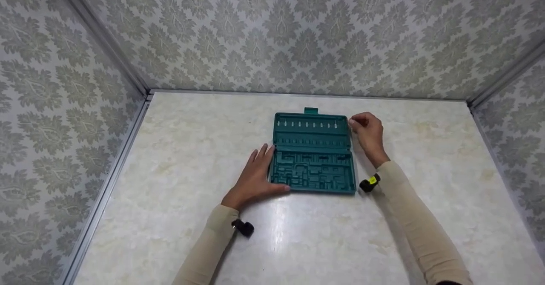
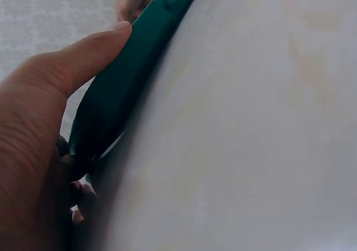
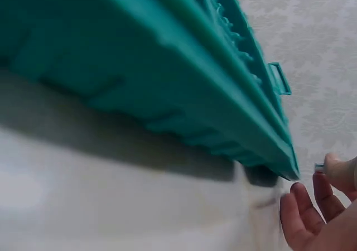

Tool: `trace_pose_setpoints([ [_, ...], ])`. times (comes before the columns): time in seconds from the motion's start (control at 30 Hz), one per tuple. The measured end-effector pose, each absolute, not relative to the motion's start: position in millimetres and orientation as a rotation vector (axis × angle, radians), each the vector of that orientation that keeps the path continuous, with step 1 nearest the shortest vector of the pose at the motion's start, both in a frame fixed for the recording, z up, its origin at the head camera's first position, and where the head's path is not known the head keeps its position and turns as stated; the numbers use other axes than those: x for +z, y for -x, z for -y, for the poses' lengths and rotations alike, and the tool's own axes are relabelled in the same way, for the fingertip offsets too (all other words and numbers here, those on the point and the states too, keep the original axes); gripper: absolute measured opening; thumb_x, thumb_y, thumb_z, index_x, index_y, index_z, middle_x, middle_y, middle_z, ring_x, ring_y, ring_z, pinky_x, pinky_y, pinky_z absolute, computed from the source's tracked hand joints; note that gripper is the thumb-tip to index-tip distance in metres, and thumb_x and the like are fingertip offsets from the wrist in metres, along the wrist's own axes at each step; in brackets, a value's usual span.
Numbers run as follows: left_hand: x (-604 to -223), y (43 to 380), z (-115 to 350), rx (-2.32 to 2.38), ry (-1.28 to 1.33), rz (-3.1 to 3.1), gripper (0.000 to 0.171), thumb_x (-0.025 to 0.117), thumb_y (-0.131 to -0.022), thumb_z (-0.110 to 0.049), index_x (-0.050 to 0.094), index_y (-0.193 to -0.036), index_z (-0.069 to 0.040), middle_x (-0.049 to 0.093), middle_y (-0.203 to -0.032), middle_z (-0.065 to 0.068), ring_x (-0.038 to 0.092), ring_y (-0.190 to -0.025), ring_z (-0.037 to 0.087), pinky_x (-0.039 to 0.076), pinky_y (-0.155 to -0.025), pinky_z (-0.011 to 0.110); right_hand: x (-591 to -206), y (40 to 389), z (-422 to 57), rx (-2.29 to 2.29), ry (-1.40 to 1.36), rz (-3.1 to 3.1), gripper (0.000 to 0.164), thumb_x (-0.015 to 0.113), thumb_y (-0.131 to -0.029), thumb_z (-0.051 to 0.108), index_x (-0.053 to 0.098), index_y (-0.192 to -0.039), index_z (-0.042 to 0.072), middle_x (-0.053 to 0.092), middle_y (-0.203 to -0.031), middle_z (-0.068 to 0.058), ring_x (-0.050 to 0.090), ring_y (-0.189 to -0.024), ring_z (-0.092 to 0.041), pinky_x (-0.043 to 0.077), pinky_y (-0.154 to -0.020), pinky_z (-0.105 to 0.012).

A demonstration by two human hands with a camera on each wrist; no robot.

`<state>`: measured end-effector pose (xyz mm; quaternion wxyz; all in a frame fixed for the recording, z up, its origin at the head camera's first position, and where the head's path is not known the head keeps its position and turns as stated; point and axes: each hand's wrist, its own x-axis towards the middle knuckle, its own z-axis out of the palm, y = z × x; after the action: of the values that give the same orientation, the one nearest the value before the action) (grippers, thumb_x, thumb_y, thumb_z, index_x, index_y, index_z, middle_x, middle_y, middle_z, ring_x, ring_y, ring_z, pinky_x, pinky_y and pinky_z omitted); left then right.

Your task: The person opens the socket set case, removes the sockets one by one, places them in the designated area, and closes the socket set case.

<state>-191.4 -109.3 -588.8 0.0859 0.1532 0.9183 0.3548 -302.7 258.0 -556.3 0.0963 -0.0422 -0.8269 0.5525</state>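
A green plastic tool case (image 1: 313, 149) lies unfolded on the table, with a row of small pale bits (image 1: 306, 124) along the far part of its lid. My left hand (image 1: 254, 178) holds the near left corner, thumb along the front edge and fingers at the left side. In the left wrist view that thumb (image 2: 92, 53) presses the case wall. Beside the far right corner, my right hand (image 1: 369, 133) is raised slightly apart from the case. Its thumb and forefinger pinch a small silvery bit (image 3: 319, 167), mostly hidden by the fingertips.
The case's latch (image 1: 311, 110) sticks out at the far edge. Moulded recesses (image 1: 304, 170) fill the near half. Patterned wall panels (image 1: 281, 42) enclose the pale marbled table (image 1: 191, 148) at the back and both sides.
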Motion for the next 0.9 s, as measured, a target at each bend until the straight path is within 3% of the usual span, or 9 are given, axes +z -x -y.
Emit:
trace_pose_setpoints([
  [0.3, -590, 191, 110, 1.059, -0.462, -2.745, 0.143, 0.082, -0.072, -0.084, 0.009, -0.18, -0.024, 0.007, -0.186, 0.005, 0.0, -0.171, 0.026, 0.008, -0.137, 0.046, -556, 277, -283, 1.842, 0.092, 2.359, 0.034, 0.07, -0.109, 0.008, 0.066, -0.135, -0.013, 0.07, -0.127, -0.029, 0.076, -0.104, -0.024, 0.064, -0.088, -0.024],
  [0.57, -589, 193, 110, 1.048, -0.493, -2.736, 0.141, 0.081, -0.076, -0.083, 0.01, -0.18, -0.02, 0.008, -0.186, 0.008, 0.001, -0.171, 0.028, 0.006, -0.138, 0.047, -570, 250, -304, 1.774, 0.146, 2.442, 0.036, 0.066, -0.111, 0.01, 0.068, -0.142, -0.007, 0.069, -0.138, -0.027, 0.071, -0.107, -0.02, 0.059, -0.088, -0.016],
  [0.7, -590, 193, 110, 1.046, -0.498, -2.739, 0.142, 0.082, -0.075, -0.083, 0.01, -0.179, -0.019, 0.008, -0.186, 0.009, 0.001, -0.171, 0.028, 0.005, -0.138, 0.047, -575, 241, -307, 1.632, 0.152, 2.501, 0.033, 0.066, -0.111, 0.01, 0.071, -0.14, -0.004, 0.072, -0.137, -0.023, 0.068, -0.108, -0.017, 0.055, -0.088, -0.012],
  [0.9, -591, 192, 110, 1.054, -0.472, -2.737, 0.142, 0.08, -0.074, -0.085, 0.008, -0.18, -0.023, 0.006, -0.186, 0.007, 0.0, -0.171, 0.029, 0.008, -0.138, 0.049, -584, 231, -306, 1.505, 0.153, 2.455, 0.023, 0.077, -0.104, 0.009, 0.077, -0.124, -0.003, 0.076, -0.119, -0.02, 0.065, -0.098, -0.013, 0.052, -0.087, -0.014],
])
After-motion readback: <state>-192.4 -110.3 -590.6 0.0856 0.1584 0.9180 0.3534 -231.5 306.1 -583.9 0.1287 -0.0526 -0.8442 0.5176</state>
